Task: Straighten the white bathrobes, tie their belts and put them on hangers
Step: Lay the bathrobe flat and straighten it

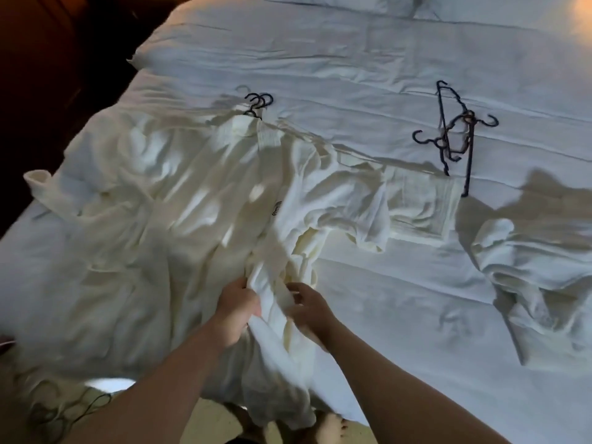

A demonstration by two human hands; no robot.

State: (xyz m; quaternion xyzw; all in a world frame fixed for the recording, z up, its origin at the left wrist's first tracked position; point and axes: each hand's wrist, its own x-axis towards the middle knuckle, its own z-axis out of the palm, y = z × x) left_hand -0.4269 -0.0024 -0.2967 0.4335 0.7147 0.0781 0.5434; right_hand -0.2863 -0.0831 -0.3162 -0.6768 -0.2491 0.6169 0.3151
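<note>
Several robes (160,193) at frame left already on hooks (259,102). Left hand (237,304) and right hand (309,307) grip the front one's (272,347) folds; belt untied. Crumpled robe (528,283) right, spare hangers (455,136) untouched.

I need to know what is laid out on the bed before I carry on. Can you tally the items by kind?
White bathrobes: 2, one spread under both hands, one crumpled at the right
Groups of dark hangers: 2, hooks at the spread robe's collar and a loose tangle; single hangers too tangled to count
Pillows: 2
Total: 6
</note>
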